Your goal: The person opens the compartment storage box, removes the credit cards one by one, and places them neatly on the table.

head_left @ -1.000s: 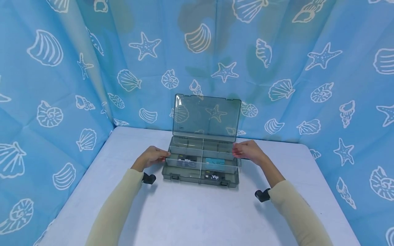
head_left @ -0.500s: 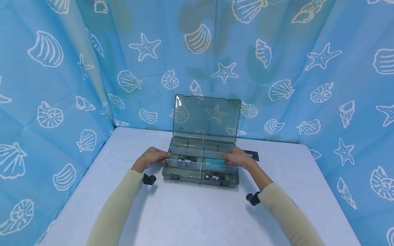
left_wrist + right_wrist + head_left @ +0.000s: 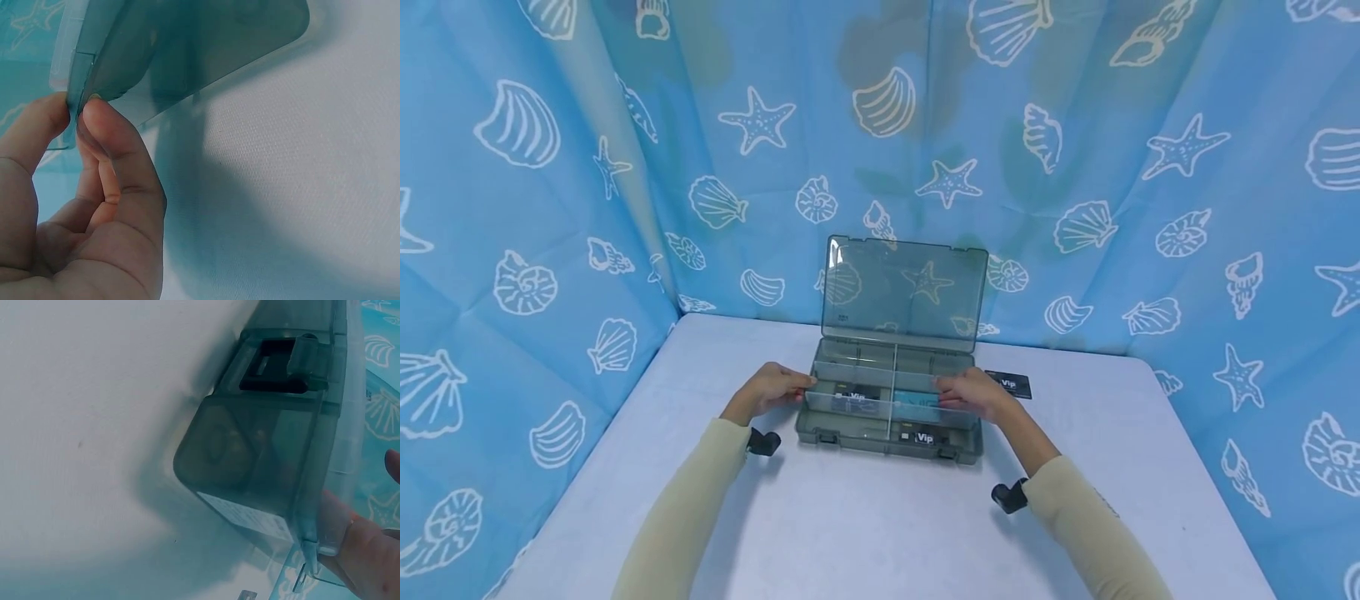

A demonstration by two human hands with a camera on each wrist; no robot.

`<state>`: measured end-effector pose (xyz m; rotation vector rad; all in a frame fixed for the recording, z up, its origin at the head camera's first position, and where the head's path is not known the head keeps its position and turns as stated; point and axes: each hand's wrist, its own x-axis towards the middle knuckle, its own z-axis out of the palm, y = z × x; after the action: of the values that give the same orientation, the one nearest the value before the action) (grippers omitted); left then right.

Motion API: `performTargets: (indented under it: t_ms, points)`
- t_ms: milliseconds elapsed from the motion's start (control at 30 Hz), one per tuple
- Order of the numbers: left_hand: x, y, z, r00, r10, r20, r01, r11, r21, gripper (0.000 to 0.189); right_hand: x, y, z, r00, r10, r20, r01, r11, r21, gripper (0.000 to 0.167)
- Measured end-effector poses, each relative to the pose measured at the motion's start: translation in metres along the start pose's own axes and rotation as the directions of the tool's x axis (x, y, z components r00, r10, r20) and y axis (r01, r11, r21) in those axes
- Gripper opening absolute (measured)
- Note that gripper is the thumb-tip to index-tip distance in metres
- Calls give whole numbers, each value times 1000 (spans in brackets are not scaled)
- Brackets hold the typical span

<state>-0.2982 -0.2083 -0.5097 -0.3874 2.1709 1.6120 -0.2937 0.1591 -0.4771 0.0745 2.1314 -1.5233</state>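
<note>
While a blue curtain (image 3: pixel 820 50) printed with white seashells and starfish is hanging behind, a white-covered table (image 3: pixel 865 525) is filling the foreground. Near its far edge, a translucent grey-green box (image 3: pixel 886 448) is sitting with its hinged lid (image 3: pixel 902 292) raised at the back; clear dividers (image 3: pixel 853 374) are splitting it into six compartments. The left hand (image 3: pixel 769 387) is pinching the box's left rim between thumb and finger. The right hand (image 3: pixel 977 392) is reaching over the right rim into the middle right compartment, its fingers covering part of a teal card (image 3: pixel 916 401); how far they are closing, and whether they are gripping it, cannot be told. One black card (image 3: pixel 859 391) is lying in the middle left compartment, a second black card (image 3: pixel 922 437) in the front right, and a third black card (image 3: pixel 1010 384) on the table, just beside the box's right side.
</note>
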Motion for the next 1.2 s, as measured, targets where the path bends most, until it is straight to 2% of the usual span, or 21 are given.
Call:
performTargets:
  t_ms: [233, 333, 433, 567, 833, 1100, 1200]
  points:
    - [4, -3, -1, 1000, 2, -1, -2, 1000, -13, 42, 1, -1, -1, 998, 22, 53, -25, 998, 55, 53]
    - [5, -7, -1, 1000, -1, 1, 1, 1000, -13, 45, 0, 5, -2, 997, 6, 79, -10, 999, 49, 50]
    - [6, -10, -2, 1000, 1, -2, -1, 1000, -15, 46, 0, 10, -1, 994, -42, 106, 38, 998, 47, 44]
    - [6, -11, -1, 1000, 15, 4, -15, 1000, -16, 44, 4, 13, 2, 994, -91, 66, 90, 996, 20, 38]
    - [6, -8, 1, 1000, 6, 7, -6, 1000, -10, 44, 10, 16, 8, 996, -62, -69, 63, 998, 14, 31]
    - [2, -4, -1, 1000, 2, 8, -2, 1000, -17, 44, 11, 16, 10, 984, -110, -138, 105, 994, -43, 22]
    - [2, -5, -1, 1000, 3, 5, -3, 1000, -22, 44, 8, 13, 8, 980, -125, -153, 122, 992, -23, 24]
